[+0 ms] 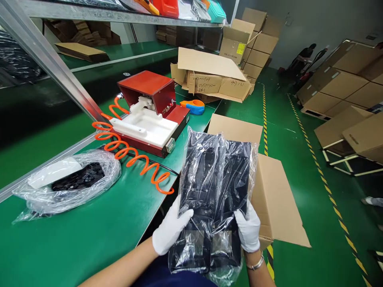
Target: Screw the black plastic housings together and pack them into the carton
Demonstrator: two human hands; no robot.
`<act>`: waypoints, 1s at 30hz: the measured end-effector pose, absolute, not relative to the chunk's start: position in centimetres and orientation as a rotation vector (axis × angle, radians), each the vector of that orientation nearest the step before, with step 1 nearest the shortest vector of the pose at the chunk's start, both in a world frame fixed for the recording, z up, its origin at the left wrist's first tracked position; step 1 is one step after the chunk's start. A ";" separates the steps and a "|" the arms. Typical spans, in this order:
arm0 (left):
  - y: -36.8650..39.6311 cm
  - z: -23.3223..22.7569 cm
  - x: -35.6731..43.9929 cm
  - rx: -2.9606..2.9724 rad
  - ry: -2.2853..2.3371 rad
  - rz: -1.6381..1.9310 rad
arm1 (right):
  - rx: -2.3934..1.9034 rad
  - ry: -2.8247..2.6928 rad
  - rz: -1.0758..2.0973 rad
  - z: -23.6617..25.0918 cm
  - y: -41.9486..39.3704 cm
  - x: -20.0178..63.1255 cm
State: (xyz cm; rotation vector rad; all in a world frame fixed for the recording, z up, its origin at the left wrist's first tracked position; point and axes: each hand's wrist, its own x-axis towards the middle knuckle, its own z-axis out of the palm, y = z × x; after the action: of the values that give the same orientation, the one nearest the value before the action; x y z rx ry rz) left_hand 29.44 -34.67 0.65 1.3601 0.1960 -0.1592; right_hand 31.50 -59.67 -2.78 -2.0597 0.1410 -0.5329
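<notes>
Two black flat parts in clear plastic bags (214, 179) lie side by side in front of me, held up over an open cardboard box (278, 199). My left hand (172, 227), in a white glove, grips their left edge with the thumb on top. On the right edge, my right hand (249, 227), gloved too, holds them the same way; its fingers go out of sight underneath. The bags partly cover the box. What the black parts are, I cannot make out.
On the green workbench (125, 227) stand a red and white fixture (149, 115) with a coiled orange air hose (140, 159), a tape dispenser (194, 107) and an open plastic bag of small black parts (80, 179). Flattened cartons (212, 75) lie behind. A person (303, 57) is far off.
</notes>
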 end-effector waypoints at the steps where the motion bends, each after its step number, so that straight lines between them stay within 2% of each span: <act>1: -34.6 0.9 29.4 1.370 0.174 -0.142 | -2.062 0.129 -0.539 -2.8 -59.6 31.5; 18: -34.4 0.8 29.3 1.396 0.144 -0.078 | -2.006 0.206 -0.428 -2.0 -59.0 31.4; 30: -34.1 1.0 28.8 1.382 0.059 -0.013 | -2.081 0.167 -0.528 -2.8 -59.5 30.8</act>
State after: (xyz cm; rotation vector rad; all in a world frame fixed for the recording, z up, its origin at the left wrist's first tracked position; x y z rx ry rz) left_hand 28.85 -34.13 0.95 1.3819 0.0588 -0.0131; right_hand 30.75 -59.45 -2.82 -2.0805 0.1673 -0.5280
